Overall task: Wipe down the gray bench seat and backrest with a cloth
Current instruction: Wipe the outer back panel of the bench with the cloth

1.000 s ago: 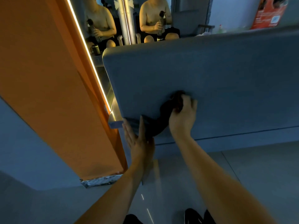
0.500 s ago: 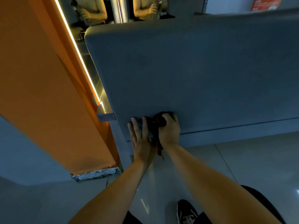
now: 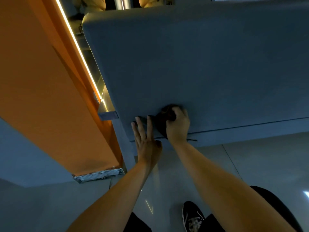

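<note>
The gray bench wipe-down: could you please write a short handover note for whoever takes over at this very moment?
Right hand: grips the bunched dark cloth and presses it on the gray bench panel, near the panel's lower left corner.
Left hand: open, fingers straight, resting at the panel's lower edge just left of the cloth.
Done: the pictures show no wet streaks or marks, so I cannot tell which parts are already wiped.
Left: probably the wide stretch of the panel above and to the right of the cloth, then any other bench surfaces outside this view.
</note>
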Action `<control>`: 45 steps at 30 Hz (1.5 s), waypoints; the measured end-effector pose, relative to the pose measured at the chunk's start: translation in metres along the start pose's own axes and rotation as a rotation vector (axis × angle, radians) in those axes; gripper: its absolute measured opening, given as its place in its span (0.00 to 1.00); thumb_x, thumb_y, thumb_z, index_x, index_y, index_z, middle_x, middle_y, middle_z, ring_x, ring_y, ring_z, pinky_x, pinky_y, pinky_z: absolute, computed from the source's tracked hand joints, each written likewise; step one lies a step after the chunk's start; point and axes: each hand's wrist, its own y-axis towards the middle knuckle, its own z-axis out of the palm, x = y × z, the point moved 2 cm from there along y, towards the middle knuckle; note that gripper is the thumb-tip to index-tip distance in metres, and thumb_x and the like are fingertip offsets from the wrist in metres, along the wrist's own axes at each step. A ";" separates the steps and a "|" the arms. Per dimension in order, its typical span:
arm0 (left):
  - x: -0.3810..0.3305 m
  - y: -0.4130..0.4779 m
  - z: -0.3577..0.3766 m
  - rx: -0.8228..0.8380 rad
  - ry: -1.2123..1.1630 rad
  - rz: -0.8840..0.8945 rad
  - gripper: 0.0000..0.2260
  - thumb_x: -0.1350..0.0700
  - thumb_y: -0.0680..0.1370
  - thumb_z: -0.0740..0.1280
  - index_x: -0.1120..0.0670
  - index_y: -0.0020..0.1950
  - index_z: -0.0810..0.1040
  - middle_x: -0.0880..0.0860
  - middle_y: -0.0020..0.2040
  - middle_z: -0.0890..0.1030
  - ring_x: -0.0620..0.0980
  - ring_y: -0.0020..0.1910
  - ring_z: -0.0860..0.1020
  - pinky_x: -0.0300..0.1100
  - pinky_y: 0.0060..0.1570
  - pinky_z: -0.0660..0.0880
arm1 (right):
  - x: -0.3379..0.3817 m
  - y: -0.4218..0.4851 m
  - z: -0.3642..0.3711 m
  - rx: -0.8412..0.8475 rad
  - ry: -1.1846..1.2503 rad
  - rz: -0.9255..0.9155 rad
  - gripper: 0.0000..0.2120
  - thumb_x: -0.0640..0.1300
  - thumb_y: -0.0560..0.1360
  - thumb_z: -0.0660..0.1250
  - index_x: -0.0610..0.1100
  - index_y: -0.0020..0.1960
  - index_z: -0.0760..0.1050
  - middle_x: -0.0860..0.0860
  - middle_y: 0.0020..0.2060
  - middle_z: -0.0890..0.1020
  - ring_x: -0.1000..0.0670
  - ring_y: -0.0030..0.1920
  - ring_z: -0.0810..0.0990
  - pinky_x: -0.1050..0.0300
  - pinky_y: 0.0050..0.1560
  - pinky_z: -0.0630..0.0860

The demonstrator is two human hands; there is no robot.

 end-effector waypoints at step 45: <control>-0.084 0.009 0.024 -0.100 -0.162 -0.037 0.41 0.68 0.75 0.64 0.38 0.79 0.52 0.45 0.80 0.37 0.56 0.79 0.46 0.64 0.70 0.65 | -0.023 0.070 -0.071 -0.281 0.380 0.609 0.17 0.32 0.79 0.60 0.53 0.55 0.76 0.57 0.45 0.80 0.49 0.50 0.80 0.54 0.57 0.76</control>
